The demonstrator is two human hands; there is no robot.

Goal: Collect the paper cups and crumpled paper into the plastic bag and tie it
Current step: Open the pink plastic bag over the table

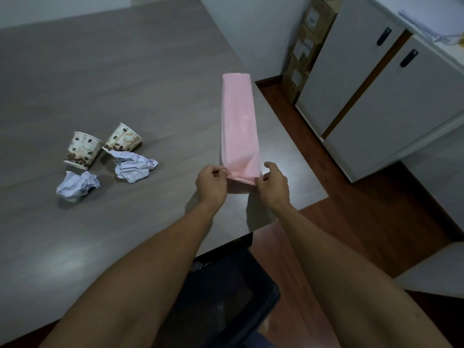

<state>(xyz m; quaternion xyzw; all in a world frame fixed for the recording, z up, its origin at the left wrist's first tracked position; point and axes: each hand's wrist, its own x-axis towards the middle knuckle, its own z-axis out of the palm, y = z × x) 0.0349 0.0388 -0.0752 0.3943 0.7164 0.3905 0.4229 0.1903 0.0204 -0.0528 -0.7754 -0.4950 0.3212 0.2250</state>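
A: Where is the bag (pixel 239 126)?

B: It lies flat on the grey worktop (pixel 125 79), a long pink strip still folded narrow, running from the hands out toward 12 o'clock, close to the worktop's right edge. Its near end is lifted slightly between the two hands.

A: And how do the hands hold it?

B: The left hand (pixel 211 183) pinches the near left corner with curled fingers and thumb. The right hand (pixel 272 185) pinches the near right corner, thumb and forefinger closed on the edge, the other fingers loosely bent above it. Both forearms reach in from 6 o'clock.

A: The rest of the litter?

B: All at about 9 o'clock from the hands, well apart from the bag. Two cups with a coffee-bean print lie tipped on their sides, the left cup (pixel 82 150) just beside the right cup (pixel 123 140). One paper ball (pixel 134 167) sits just below the right cup, touching its rim; the other paper ball (pixel 76 188) lies near the left cup, toward 6 o'clock from it.

A: Anything else around?

B: A dark bin (pixel 226 297) stands on the floor under the worktop's near corner, between the forearms. White cabinets (pixel 376 96) stand at 2 o'clock, with cardboard boxes (pixel 308 46) stacked behind them.
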